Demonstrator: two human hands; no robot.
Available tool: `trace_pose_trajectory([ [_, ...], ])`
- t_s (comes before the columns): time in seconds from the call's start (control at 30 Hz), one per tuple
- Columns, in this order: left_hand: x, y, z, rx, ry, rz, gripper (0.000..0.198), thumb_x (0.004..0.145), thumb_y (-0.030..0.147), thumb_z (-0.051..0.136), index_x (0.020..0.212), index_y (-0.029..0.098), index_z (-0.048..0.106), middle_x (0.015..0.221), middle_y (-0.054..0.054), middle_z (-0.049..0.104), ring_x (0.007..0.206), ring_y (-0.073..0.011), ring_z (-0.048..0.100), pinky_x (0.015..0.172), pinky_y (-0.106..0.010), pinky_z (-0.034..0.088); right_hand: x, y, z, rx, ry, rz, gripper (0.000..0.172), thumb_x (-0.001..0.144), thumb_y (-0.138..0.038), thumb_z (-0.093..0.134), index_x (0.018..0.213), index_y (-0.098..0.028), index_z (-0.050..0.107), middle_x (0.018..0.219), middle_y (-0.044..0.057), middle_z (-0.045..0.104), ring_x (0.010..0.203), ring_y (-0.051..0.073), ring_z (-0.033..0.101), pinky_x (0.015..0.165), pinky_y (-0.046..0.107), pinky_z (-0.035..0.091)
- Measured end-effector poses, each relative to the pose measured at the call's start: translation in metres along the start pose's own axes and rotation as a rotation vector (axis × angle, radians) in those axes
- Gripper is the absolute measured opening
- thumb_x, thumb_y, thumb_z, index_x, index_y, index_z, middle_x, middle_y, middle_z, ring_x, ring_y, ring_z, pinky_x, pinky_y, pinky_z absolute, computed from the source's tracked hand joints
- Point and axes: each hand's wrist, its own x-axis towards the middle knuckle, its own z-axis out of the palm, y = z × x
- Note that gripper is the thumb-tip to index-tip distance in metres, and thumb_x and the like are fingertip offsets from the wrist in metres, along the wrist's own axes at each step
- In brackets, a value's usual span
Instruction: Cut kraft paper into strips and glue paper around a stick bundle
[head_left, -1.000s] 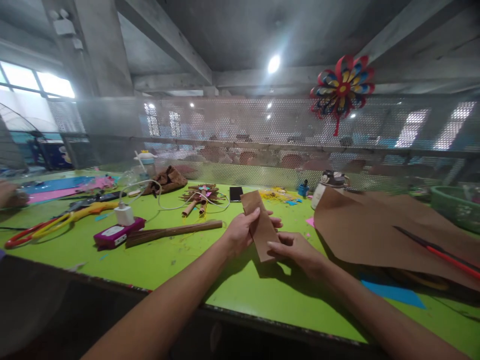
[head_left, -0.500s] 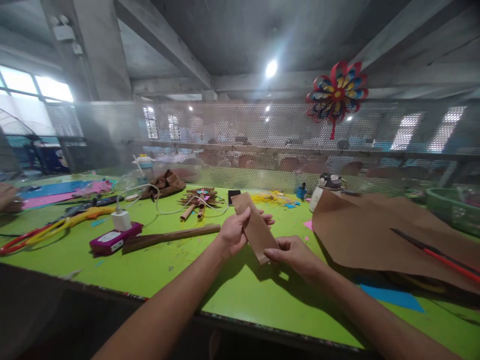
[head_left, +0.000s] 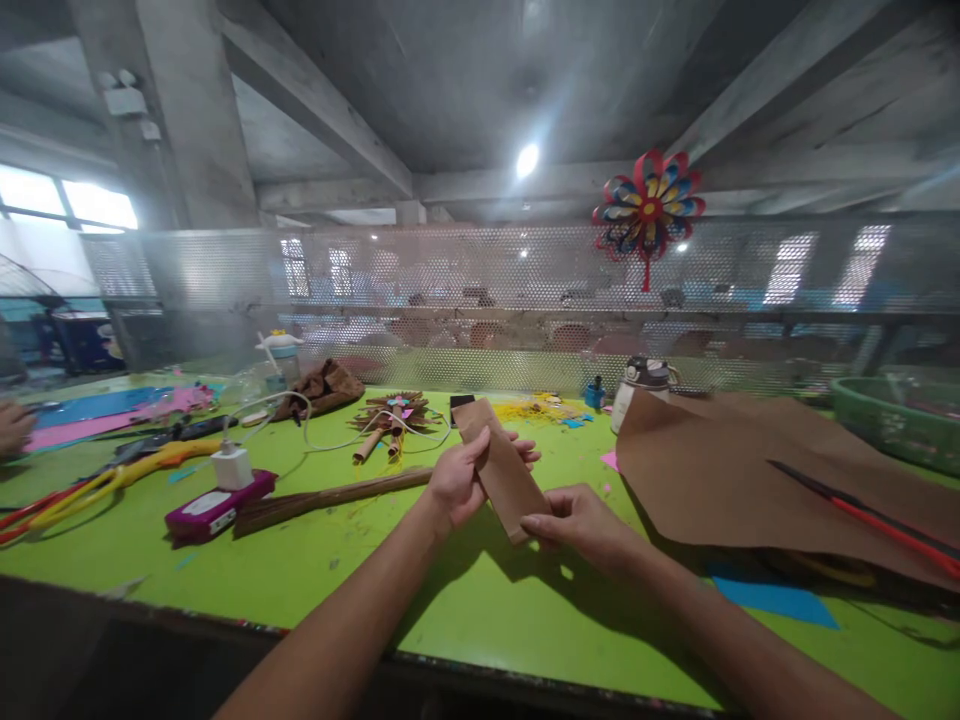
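Observation:
A narrow strip of brown paper (head_left: 501,468) is held tilted above the green table (head_left: 322,560). My left hand (head_left: 459,480) grips its far half, thumb on top and fingers behind. My right hand (head_left: 581,525) pinches its near lower end. Both hands are closed on the strip, a little above the tabletop.
A large brown paper sheet (head_left: 750,470) with a red-handled tool (head_left: 870,520) lies at right, over a blue sheet (head_left: 772,598). Left of my hands lie a bundle of brown sticks (head_left: 330,495), a purple power bank with charger (head_left: 214,500), yellow-red scissors (head_left: 90,485), and paper rolls (head_left: 386,420). Another person's hand (head_left: 11,425) is at far left.
The view has tipped down and left slightly, so everything sits lower in the picture. Both hands keep hold of the strip; the right hand has slid a little along its lower end.

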Motion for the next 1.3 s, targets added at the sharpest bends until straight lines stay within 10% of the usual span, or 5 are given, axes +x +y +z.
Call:
trace_pose_trajectory([
  [0.8,-0.006,0.007,0.004,0.024,0.005,0.053,0.029,0.095,0.027,0.042,0.098,0.006,0.063,0.097,-0.019,0.071,0.091,-0.0276,0.068,0.089,-0.043,0.048,-0.007,-0.010,-0.008,0.138,-0.130,0.023,0.038,0.076,-0.052,0.068,0.067,-0.016,0.072,0.063,0.008,0.068,0.049,0.012,0.054,0.055,0.029,0.043],
  [1.3,0.001,-0.007,0.007,-0.013,0.039,0.078,0.033,0.096,0.027,0.038,0.097,0.005,0.064,0.093,-0.019,0.072,0.095,-0.0266,0.067,0.093,-0.042,0.046,-0.004,-0.006,0.008,0.200,0.029,0.088,0.034,0.063,-0.042,0.078,0.064,-0.010,0.066,0.055,0.003,0.057,0.049,0.010,0.045,0.050,0.027,0.035],
])
